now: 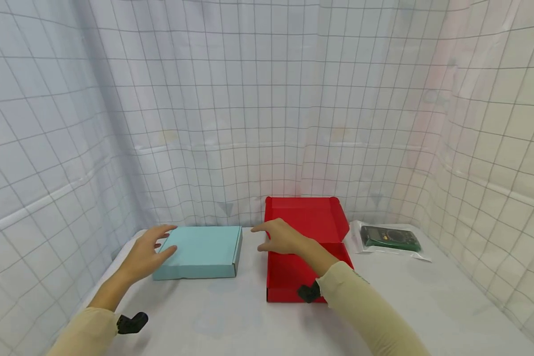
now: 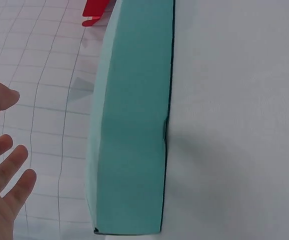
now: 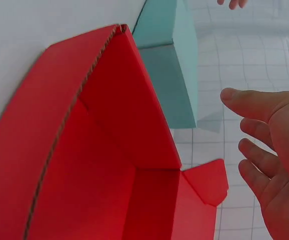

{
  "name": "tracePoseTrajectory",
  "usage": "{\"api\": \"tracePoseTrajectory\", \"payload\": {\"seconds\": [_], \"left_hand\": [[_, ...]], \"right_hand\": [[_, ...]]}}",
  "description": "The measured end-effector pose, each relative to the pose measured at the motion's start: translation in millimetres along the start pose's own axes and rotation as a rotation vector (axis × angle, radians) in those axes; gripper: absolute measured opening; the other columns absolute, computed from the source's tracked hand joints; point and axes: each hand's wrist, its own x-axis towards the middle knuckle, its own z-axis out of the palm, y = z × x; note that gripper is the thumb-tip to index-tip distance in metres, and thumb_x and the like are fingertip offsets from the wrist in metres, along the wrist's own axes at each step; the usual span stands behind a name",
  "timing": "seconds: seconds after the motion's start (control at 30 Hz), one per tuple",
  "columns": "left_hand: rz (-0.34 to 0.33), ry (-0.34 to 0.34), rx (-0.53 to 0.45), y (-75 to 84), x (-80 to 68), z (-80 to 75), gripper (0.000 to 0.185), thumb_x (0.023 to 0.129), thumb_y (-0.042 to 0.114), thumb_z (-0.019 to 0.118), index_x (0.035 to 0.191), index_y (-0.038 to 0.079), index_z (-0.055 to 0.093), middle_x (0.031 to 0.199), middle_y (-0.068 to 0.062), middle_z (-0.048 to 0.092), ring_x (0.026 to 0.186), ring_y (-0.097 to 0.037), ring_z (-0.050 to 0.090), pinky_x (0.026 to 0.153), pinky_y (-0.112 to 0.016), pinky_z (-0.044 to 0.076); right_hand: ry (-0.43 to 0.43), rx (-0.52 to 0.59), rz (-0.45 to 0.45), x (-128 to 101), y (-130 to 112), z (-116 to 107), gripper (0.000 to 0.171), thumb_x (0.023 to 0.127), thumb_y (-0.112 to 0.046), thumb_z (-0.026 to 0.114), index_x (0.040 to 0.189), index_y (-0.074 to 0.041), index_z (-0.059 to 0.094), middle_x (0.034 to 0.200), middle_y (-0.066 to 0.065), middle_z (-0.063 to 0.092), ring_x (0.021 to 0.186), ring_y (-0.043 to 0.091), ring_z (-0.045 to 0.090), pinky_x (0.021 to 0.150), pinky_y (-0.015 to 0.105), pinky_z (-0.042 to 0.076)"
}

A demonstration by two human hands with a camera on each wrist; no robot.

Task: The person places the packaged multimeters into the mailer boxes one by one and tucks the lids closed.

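A flat light-blue cardboard box (image 1: 200,249), its lid closed, lies on the left part of the table. My left hand (image 1: 147,252) is at that box's left end, fingers spread and nothing in them. Right of the blue box stands a red cardboard box (image 1: 289,277) with its lid (image 1: 302,217) raised at the back. Over the red box reaches my right hand (image 1: 282,236), pointing left with its fingers extended and holding nothing. In the right wrist view the red box's inside (image 3: 99,170) shows bare red walls.
A multimeter (image 1: 389,238) in a clear plastic bag (image 1: 358,240) lies at the back right of the white table (image 1: 222,316). White grid-patterned curtains (image 1: 258,99) close off the back and both sides.
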Motion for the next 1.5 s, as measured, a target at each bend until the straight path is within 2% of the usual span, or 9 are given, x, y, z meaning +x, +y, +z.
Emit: {"api": "tracePoseTrajectory", "payload": {"seconds": [0.07, 0.2, 0.3, 0.47, 0.67, 0.87, 1.07, 1.3, 1.5], "left_hand": [[0.03, 0.008, -0.013, 5.6, 3.6, 2.4, 0.053, 0.093, 0.005, 0.075, 0.142, -0.001, 0.055, 0.14, -0.026, 0.054, 0.116, -0.047, 0.06, 0.087, -0.064, 0.055], [0.082, 0.009, -0.04, 15.4, 11.1, 10.4, 0.051, 0.093, 0.003, 0.075, 0.141, 0.0, 0.057, 0.139, -0.024, 0.056, 0.115, -0.045, 0.062, 0.085, -0.061, 0.057], [0.111, 0.002, -0.069, 22.5, 17.9, 19.0, 0.049, 0.093, 0.003, 0.075, 0.139, 0.001, 0.058, 0.138, -0.022, 0.057, 0.114, -0.043, 0.063, 0.084, -0.06, 0.057], [0.147, -0.002, -0.11, 36.1, 26.5, 29.9, 0.046, 0.093, 0.002, 0.075, 0.137, 0.001, 0.06, 0.136, -0.02, 0.059, 0.113, -0.042, 0.064, 0.082, -0.057, 0.059], [0.163, -0.004, -0.153, 50.8, 31.3, 46.0, 0.045, 0.094, 0.001, 0.074, 0.136, -0.001, 0.06, 0.132, -0.02, 0.062, 0.109, -0.04, 0.066, 0.08, -0.054, 0.06], [0.171, -0.03, -0.2, 63.0, 37.1, 64.0, 0.046, 0.094, 0.0, 0.074, 0.138, 0.001, 0.06, 0.134, -0.017, 0.062, 0.109, -0.038, 0.067, 0.081, -0.054, 0.06], [0.167, -0.052, -0.237, 73.0, 42.0, 80.3, 0.046, 0.093, -0.002, 0.074, 0.136, 0.003, 0.061, 0.133, -0.016, 0.063, 0.107, -0.039, 0.067, 0.079, -0.047, 0.061], [0.164, -0.064, -0.249, 83.1, 44.0, 91.8, 0.044, 0.092, -0.003, 0.075, 0.134, 0.002, 0.063, 0.131, -0.017, 0.064, 0.107, -0.038, 0.067, 0.078, -0.044, 0.062], [0.15, -0.063, -0.284, 85.3, 42.4, 100.0, 0.043, 0.091, -0.002, 0.075, 0.133, 0.001, 0.064, 0.13, -0.019, 0.064, 0.106, -0.038, 0.068, 0.077, -0.039, 0.062]], "right_hand": [[0.008, 0.005, -0.004, -3, 3, -5, 0.054, 0.092, -0.019, 0.08, 0.144, -0.014, 0.063, 0.093, 0.004, 0.071, 0.084, 0.024, 0.061, 0.068, 0.024, 0.054], [0.033, -0.005, -0.013, -8, 10, -12, 0.053, 0.092, -0.019, 0.079, 0.143, -0.015, 0.064, 0.131, -0.001, 0.066, 0.119, 0.024, 0.06, 0.084, 0.025, 0.055], [0.034, -0.014, -0.008, -14, 17, -20, 0.052, 0.093, -0.02, 0.079, 0.143, -0.014, 0.064, 0.138, 0.001, 0.064, 0.128, 0.024, 0.056, 0.094, 0.03, 0.054], [0.046, -0.029, 0.026, -24, 25, -32, 0.053, 0.093, -0.02, 0.08, 0.143, -0.012, 0.064, 0.139, 0.004, 0.063, 0.13, 0.024, 0.055, 0.097, 0.037, 0.054], [0.053, -0.013, 0.048, -34, 37, -41, 0.055, 0.092, -0.02, 0.08, 0.143, -0.011, 0.063, 0.14, 0.009, 0.063, 0.131, 0.031, 0.054, 0.098, 0.043, 0.054], [0.084, -0.037, 0.066, -45, 50, -48, 0.056, 0.09, -0.02, 0.083, 0.142, -0.011, 0.064, 0.138, 0.007, 0.064, 0.127, 0.031, 0.056, 0.093, 0.042, 0.057], [0.104, -0.059, 0.071, -56, 62, -56, 0.053, 0.09, -0.018, 0.083, 0.14, -0.012, 0.066, 0.136, 0.004, 0.065, 0.125, 0.027, 0.058, 0.094, 0.041, 0.057], [0.137, -0.102, 0.035, -66, 80, -64, 0.051, 0.091, -0.014, 0.082, 0.137, -0.003, 0.066, 0.135, 0.011, 0.066, 0.124, 0.035, 0.06, 0.099, 0.05, 0.053], [0.159, -0.105, 0.078, -77, 95, -72, 0.053, 0.091, -0.014, 0.081, 0.139, -0.003, 0.064, 0.136, 0.011, 0.065, 0.126, 0.036, 0.058, 0.1, 0.052, 0.052]]}}
